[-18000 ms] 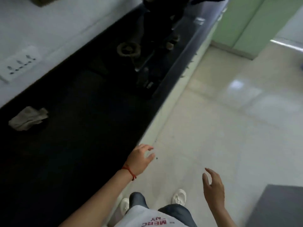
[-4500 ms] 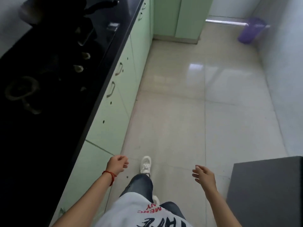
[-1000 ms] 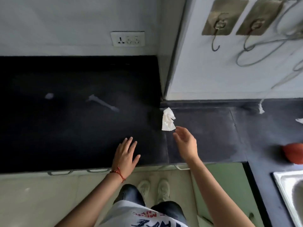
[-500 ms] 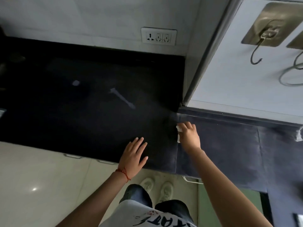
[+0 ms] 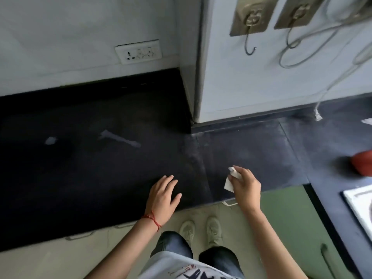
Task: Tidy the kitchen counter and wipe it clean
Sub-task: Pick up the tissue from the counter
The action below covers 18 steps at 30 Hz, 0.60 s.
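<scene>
Right hand [image 5: 244, 188] has pulled back from the counter's inner corner toward the front edge, and now has the white tissue [image 5: 230, 180] with it, off the surface. Fingers curl around the crumpled tissue, one end poking out above the fingertips, the other hanging below on the left side of the hand. Left hand [image 5: 163, 195] stays flat on the dark counter [image 5: 90, 168] near the front edge, fingers spread, holding nothing; red thread on its wrist. Two pale smears remain on the counter: a small spot [image 5: 50, 140] far left, a long streak [image 5: 120, 138] nearer centre. Orange-red object [image 5: 362, 165] at the right edge, partly cut off. Wall socket [image 5: 138, 51] sits above the counter; two hooks [image 5: 249, 23] hang on the right wall panel.
</scene>
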Motion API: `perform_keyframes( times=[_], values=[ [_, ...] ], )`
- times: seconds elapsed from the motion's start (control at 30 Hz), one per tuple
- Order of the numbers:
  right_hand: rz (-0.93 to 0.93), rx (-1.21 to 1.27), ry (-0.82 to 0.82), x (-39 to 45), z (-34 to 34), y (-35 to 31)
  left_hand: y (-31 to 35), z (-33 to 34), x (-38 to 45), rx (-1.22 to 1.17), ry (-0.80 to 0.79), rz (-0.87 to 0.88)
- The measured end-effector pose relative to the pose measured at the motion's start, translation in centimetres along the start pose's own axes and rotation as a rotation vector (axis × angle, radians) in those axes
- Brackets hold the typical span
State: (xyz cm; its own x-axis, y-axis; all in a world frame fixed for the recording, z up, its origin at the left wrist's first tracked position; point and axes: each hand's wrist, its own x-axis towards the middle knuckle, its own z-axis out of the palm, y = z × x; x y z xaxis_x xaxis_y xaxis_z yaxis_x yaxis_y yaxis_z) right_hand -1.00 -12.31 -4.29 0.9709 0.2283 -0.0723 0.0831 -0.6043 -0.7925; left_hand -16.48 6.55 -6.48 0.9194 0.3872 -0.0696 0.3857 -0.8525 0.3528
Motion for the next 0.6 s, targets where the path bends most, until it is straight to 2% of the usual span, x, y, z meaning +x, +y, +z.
perform_keyframes(
  times=[0.2,0.33,0.43,0.6],
  values=[
    [0.400,0.293,0.322,-7.6,-5.1,5.1,5.7,0.4,3.6,0.005,-0.052,0.374],
    [0.566,0.348,0.540,-14.1,-8.5,9.0,11.6,2.4,4.2,0.029,-0.160,0.663],
    [0.696,0.332,0.697,-19.7,-10.6,11.4,15.8,4.9,2.6,0.016,-0.220,0.843],
    [0.905,0.388,0.953,-30.7,-13.0,15.1,22.1,9.1,-3.4,0.045,-0.414,1.070]
  ],
)
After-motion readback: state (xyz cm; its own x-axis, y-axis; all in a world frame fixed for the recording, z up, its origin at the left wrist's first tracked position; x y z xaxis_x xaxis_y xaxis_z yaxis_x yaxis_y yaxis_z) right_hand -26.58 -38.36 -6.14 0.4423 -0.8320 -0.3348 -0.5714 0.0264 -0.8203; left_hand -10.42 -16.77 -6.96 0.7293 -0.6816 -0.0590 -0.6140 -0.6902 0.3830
